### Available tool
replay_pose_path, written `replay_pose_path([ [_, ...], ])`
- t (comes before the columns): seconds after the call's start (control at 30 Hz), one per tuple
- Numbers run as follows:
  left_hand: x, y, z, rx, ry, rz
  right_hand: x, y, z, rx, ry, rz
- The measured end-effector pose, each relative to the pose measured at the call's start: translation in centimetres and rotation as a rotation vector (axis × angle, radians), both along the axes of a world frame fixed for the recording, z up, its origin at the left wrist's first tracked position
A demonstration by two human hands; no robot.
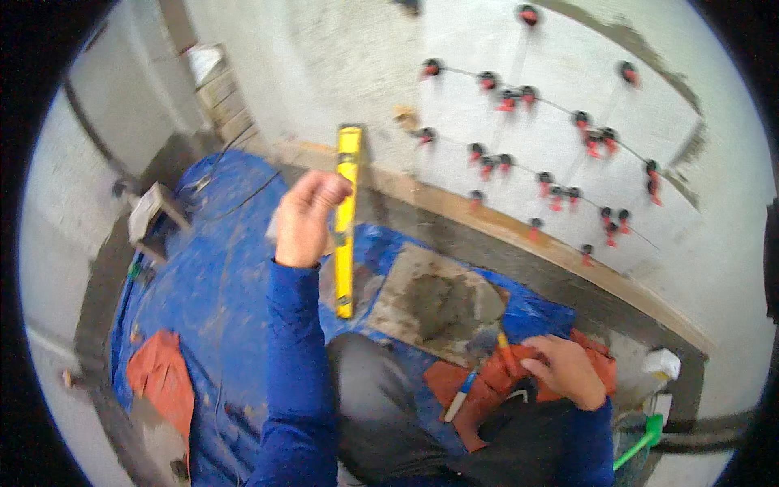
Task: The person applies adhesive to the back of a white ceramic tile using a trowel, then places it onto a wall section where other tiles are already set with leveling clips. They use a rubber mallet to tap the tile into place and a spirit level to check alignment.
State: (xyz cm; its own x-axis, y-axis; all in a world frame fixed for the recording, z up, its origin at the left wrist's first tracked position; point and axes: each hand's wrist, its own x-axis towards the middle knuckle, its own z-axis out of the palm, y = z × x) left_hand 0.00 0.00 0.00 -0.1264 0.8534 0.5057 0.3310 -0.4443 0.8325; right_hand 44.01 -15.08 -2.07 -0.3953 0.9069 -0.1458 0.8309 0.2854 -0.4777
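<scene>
My left hand (pixel 308 215) is closed on a yellow spirit level (pixel 346 268), held upright near the wall, its top end above my fist. My right hand (pixel 564 369) hangs low on the right over an orange cloth (pixel 596 357). Its fingers are loosely curled and apart, with nothing visible between them. Just left of its fingertips is an orange handle (pixel 506 353). A tool with a blue-and-white handle (pixel 461 398) lies beside it. Grey mortar (pixel 442 302) is spread on a flat board (pixel 395 296) in front of my knees.
White tiles (pixel 479 49) on the wall carry several black-and-red levelling clamps (pixel 529 96) along their joints. Below them runs a wooden batten (pixel 519 227). Blue tarpaulin (pixel 219 284) covers the floor, with a small stool (pixel 154 215) and another orange cloth (pixel 162 369) at left. A green-handled tool (pixel 649 434) is at right.
</scene>
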Motion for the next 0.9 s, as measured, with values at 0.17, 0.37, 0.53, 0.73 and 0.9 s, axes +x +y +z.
replay_pose_path([
  [0.17,-12.5,1.2,-14.7,-0.192,-0.337,0.363,2.2,0.3,-0.6,0.012,-0.058,-0.013],
  [0.37,-16.4,0.8,-34.2,-0.697,-0.582,0.651,2.6,2.2,-2.3,-0.113,-0.18,-0.12],
  [0.53,-17.1,4.3,-42.8,-0.702,-0.87,0.641,2.6,4.1,-4.3,-0.211,-0.216,-0.218],
  [0.73,-21.2,11.9,-43.1,-0.766,0.421,0.88,4.9,5.0,-7.4,-0.264,-0.285,-0.198],
  [0.9,-24.5,17.7,-41.7,-0.981,0.856,0.756,5.9,5.4,-9.6,-0.424,-0.322,-0.345],
])
